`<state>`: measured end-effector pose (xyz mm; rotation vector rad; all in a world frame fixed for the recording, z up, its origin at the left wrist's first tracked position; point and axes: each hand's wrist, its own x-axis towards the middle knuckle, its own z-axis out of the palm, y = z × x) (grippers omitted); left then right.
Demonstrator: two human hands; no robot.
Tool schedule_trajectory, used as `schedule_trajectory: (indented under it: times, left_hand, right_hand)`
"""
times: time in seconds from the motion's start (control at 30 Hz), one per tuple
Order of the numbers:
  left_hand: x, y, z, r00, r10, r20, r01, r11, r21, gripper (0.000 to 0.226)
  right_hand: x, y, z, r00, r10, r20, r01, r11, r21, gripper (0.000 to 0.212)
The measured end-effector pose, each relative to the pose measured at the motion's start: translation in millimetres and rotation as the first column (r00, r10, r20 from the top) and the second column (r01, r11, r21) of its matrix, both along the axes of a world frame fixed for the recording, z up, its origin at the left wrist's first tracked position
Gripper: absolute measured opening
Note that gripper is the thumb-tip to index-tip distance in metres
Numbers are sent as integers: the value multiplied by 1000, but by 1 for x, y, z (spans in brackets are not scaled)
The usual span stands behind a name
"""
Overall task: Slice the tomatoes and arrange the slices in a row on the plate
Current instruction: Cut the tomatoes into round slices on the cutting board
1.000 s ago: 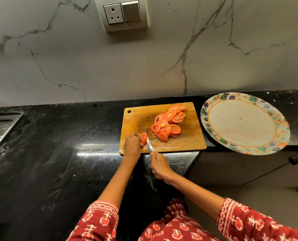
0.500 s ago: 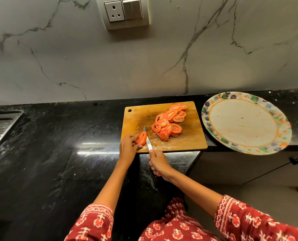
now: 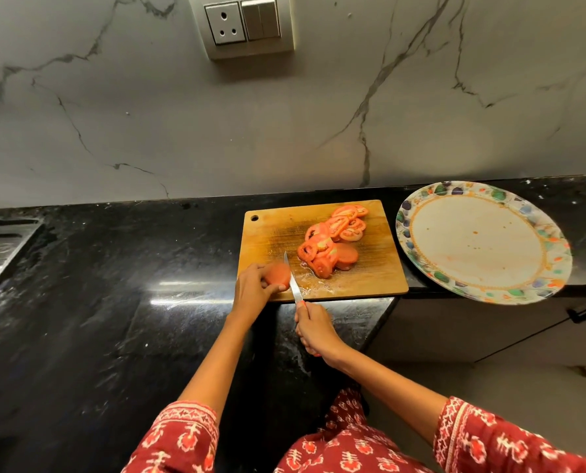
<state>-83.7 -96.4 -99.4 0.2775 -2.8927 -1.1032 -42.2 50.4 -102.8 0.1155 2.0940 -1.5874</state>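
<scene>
From the head camera, the left hand [image 3: 255, 288] curls its fingers round a red-orange tomato piece [image 3: 278, 275], pinning it at the near left corner of the rectangular wooden cutting board [image 3: 271, 238], probably so that it cannot roll under the blade. The right hand [image 3: 313, 331] is wrapped around the handle of a small steel-bladed knife [image 3: 292, 280], whose blade lies just against the right side of the held piece, placed as if to take the next slice. A loose pile of cut tomato slices [image 3: 332, 242] sits toward the board's middle and far right, clear of the cutting spot. The round white plate with a multicoloured floral rim [image 3: 421, 203] stands to the right on the glossy black stone counter [image 3: 114, 285], holding no slices yet, so arranging seems to wait until slicing ends.
</scene>
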Motion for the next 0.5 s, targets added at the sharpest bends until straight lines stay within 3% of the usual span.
schedule_trajectory:
  times: [0.13,0.27,0.37,0.5]
  left_hand:
    - [-3,1,4,998,21,-64,-20,1000,8,50]
    - [-12,12,13,986,141,-84,-119,968,219,47]
    - [-13,19,18,955,289,-74,-234,878,417,34]
    - [-9,18,11,939,342,-33,-289,838,463,14]
  right_hand:
    - [-4,-2,1,992,47,-121,-30,990,136,36]
    - [-4,1,5,956,123,-265,-42,955,293,30]
    - [-7,3,14,911,178,-372,-21,920,390,29]
    - [-7,4,23,865,287,-410,-27,845,534,30]
